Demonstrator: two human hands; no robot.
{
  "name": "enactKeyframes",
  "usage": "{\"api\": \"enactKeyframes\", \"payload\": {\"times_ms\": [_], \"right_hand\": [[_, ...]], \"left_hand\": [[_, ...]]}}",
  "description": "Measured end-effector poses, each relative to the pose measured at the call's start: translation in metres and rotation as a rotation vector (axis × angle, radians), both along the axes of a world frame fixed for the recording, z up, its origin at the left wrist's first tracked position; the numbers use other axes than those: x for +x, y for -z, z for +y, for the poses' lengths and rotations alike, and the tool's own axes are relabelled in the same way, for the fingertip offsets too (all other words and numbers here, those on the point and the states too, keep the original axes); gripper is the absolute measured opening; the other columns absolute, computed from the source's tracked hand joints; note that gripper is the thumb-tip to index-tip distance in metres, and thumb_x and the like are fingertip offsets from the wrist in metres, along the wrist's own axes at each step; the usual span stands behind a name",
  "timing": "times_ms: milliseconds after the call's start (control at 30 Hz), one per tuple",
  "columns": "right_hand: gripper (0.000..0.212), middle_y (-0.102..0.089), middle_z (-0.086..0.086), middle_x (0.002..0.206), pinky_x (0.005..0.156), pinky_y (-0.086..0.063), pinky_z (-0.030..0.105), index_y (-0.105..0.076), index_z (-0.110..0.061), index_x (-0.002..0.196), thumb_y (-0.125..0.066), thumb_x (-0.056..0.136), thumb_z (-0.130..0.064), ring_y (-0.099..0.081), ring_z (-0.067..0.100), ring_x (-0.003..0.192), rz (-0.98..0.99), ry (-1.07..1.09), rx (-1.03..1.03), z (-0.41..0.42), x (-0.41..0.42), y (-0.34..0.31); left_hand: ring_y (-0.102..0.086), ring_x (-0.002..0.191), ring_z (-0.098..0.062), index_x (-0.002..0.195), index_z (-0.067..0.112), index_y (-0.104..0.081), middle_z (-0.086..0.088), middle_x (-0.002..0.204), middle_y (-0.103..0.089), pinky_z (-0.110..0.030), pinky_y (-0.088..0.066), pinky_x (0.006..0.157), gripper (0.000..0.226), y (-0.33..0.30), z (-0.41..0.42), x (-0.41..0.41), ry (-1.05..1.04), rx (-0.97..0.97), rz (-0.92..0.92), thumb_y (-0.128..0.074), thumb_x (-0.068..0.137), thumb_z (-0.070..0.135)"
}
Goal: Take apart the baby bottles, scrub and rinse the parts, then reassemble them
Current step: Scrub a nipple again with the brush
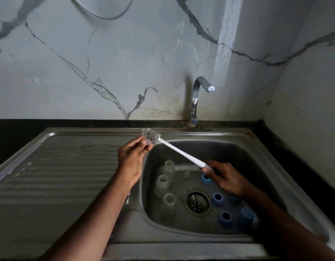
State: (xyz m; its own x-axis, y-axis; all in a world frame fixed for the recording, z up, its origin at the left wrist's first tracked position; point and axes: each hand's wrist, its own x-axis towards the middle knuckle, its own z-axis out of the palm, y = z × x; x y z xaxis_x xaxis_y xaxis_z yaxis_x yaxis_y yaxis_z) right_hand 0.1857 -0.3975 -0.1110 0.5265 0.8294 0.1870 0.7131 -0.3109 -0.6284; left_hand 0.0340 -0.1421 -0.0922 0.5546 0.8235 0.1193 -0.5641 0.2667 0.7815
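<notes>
Forearms, two, bare, enter from 6 o'clock and reach over a stainless steel sink (pixel 238 235).

Left hand (pixel 131 157): raised over the basin's rim at about 10 o'clock; fingers curled, pinching a small clear part (pixel 148 141) at the fingertips. What part this is cannot be told; it is see-through and partly hidden by the bristles.

Right hand (pixel 226 178): over the basin at about 2 o'clock; fingers wrapped round the butt of a bottle brush (pixel 178 150). Brush: white straight handle, grey bristle head, slanting up toward 10 o'clock, head pressed into or against the clear part.

Basin contents, bottle bodies: three clear, cloudy bottles, mouths up, at 9 o'clock of the drain (pixel 197 202): far bottle (pixel 169 167), middle bottle (pixel 162 183), near bottle (pixel 169 201). No collars or teats fitted.

Basin contents, small parts: one clear teat (pixel 186 174) at 12 o'clock of the drain. Blue screw rings, each with a dark centre hole: one (pixel 205 178) just under the right hand's fingers, one (pixel 217 198) just beside the drain at 3 o'clock, one (pixel 225 217) at 4 o'clock. Blue cap (pixel 245 216) near the right forearm, partly hidden.

Fixtures: chrome tap (pixel 197 98) at 12 o'clock, no water running; ribbed drainboard (pixel 65 166) at 9 o'clock; marble-veined wall (pixel 106 63) behind.
</notes>
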Motion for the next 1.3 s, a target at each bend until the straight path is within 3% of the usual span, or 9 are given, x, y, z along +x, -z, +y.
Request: {"api": "enactKeyframes", "payload": {"times_ms": [133, 267, 367, 467, 700, 867, 1033, 1133, 1300], "right_hand": [[0.047, -0.068, -0.001, 0.078, 0.067, -0.057, 0.042, -0.065, -0.032, 0.108, -0.042, 0.093, -0.070, -0.068, 0.010, 0.071, -0.002, 0.026, 0.093, 0.011, -0.005, -0.002], [0.040, -0.071, -0.001, 0.087, 0.074, -0.059, 0.039, -0.067, -0.030, 0.110, -0.046, 0.094, -0.060, -0.070, 0.009, 0.079, 0.043, 0.017, 0.053, -0.007, 0.006, -0.004], [0.046, -0.069, -0.005, 0.078, 0.069, -0.057, 0.039, -0.066, -0.033, 0.105, -0.041, 0.093, -0.070, -0.067, 0.008, 0.072, -0.012, 0.012, 0.026, 0.003, 0.000, 0.000], [0.034, -0.066, -0.007, 0.073, 0.064, -0.055, 0.036, -0.064, -0.037, 0.103, -0.045, 0.095, -0.064, -0.065, 0.008, 0.068, -0.012, 0.031, 0.074, 0.013, -0.003, 0.000], [0.053, -0.069, -0.001, 0.079, 0.069, -0.058, 0.042, -0.066, -0.033, 0.108, -0.039, 0.091, -0.075, -0.067, 0.010, 0.071, -0.015, 0.000, 0.030, 0.005, 0.001, 0.002], [0.038, -0.065, -0.004, 0.073, 0.062, -0.054, 0.031, -0.065, -0.031, 0.105, -0.045, 0.094, -0.061, -0.065, 0.008, 0.067, 0.011, 0.018, 0.091, 0.004, 0.001, -0.003], [0.046, -0.066, -0.005, 0.076, 0.066, -0.056, 0.043, -0.064, -0.034, 0.106, -0.040, 0.094, -0.071, -0.065, 0.009, 0.068, -0.059, -0.004, 0.024, 0.007, -0.001, 0.006], [0.045, -0.067, -0.001, 0.075, 0.065, -0.056, 0.041, -0.065, -0.029, 0.107, -0.042, 0.095, -0.067, -0.066, 0.010, 0.068, -0.041, 0.027, 0.083, 0.015, -0.006, 0.000], [0.053, -0.065, -0.002, 0.074, 0.064, -0.055, 0.041, -0.065, -0.032, 0.101, -0.038, 0.091, -0.075, -0.065, 0.011, 0.068, -0.049, -0.007, 0.029, -0.004, -0.003, 0.002]], "left_hand": [[-0.073, 0.077, -0.023, 0.110, -0.013, -0.063, -0.014, 0.083, -0.076, -0.026, -0.058, 0.069, 0.026, 0.001, -0.019, 0.005, 0.103, 0.126, 0.002, -0.061, 0.084, -0.011], [-0.072, 0.072, -0.017, 0.099, -0.005, -0.066, -0.009, 0.078, -0.075, -0.024, -0.058, 0.071, 0.017, -0.002, 0.006, 0.000, -0.002, 0.001, -0.045, -0.058, 0.086, -0.012], [-0.071, 0.070, -0.018, 0.088, 0.001, -0.074, -0.012, 0.077, -0.075, -0.025, -0.058, 0.068, 0.016, 0.003, -0.008, 0.003, 0.056, 0.074, -0.004, -0.064, 0.080, -0.007], [-0.073, 0.077, -0.024, 0.104, -0.009, -0.067, -0.016, 0.085, -0.076, -0.026, -0.057, 0.069, 0.027, 0.005, -0.024, 0.009, 0.117, 0.165, -0.005, -0.065, 0.077, -0.003], [-0.073, 0.075, -0.023, 0.089, 0.001, -0.075, -0.015, 0.081, -0.075, -0.027, -0.058, 0.069, 0.025, 0.004, -0.010, 0.004, 0.083, 0.090, 0.000, -0.057, 0.087, -0.016], [-0.074, 0.077, -0.022, 0.101, -0.007, -0.065, -0.014, 0.083, -0.076, -0.026, -0.058, 0.069, 0.018, 0.000, -0.010, 0.005, 0.066, 0.080, -0.010, -0.057, 0.087, -0.015], [-0.071, 0.066, -0.017, 0.092, -0.005, -0.062, -0.009, 0.070, -0.073, -0.025, -0.058, 0.068, 0.015, 0.003, -0.008, 0.004, 0.053, 0.050, 0.005, -0.054, 0.089, -0.017], [-0.072, 0.073, -0.022, 0.098, -0.009, -0.064, -0.013, 0.079, -0.075, -0.028, -0.058, 0.070, 0.015, 0.004, -0.016, 0.007, 0.102, 0.139, 0.015, -0.061, 0.084, -0.012], [-0.072, 0.070, -0.021, 0.090, -0.005, -0.061, -0.011, 0.072, -0.072, -0.024, -0.058, 0.070, 0.015, 0.004, -0.005, 0.004, 0.079, 0.067, -0.006, -0.055, 0.086, -0.019]]}}
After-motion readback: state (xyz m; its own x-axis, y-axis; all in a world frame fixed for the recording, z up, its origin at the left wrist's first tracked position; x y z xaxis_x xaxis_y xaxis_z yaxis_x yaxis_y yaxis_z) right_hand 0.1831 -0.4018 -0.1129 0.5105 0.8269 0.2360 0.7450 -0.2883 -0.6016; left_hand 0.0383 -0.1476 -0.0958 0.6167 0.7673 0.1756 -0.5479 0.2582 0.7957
